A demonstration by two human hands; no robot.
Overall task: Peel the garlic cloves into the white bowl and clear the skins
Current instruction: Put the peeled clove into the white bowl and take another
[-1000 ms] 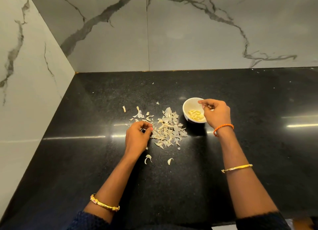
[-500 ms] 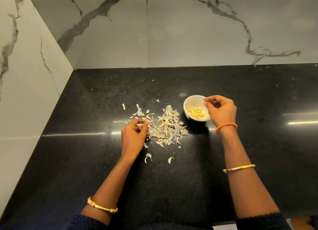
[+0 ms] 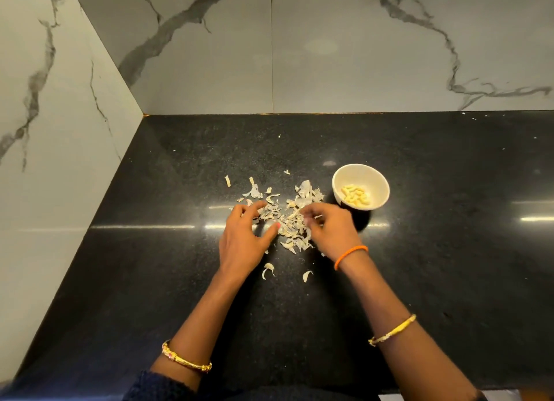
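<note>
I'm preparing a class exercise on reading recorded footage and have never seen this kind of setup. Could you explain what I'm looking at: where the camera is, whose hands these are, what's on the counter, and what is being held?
There is no machine here. A person wears a wide-angle camera on the head, looking forward and down, so you see their own two arms reaching out over a black countertop set in a marble-walled corner.

In the middle lies a scattered pile of garlic skins. To its right stands a white bowl with peeled cloves inside.

The left hand rests at the left edge of the pile, fingers spread and relaxed, holding nothing. The right hand is at the pile's right side with fingers curled; whether it pinches a skin is too blurred to tell.
</note>
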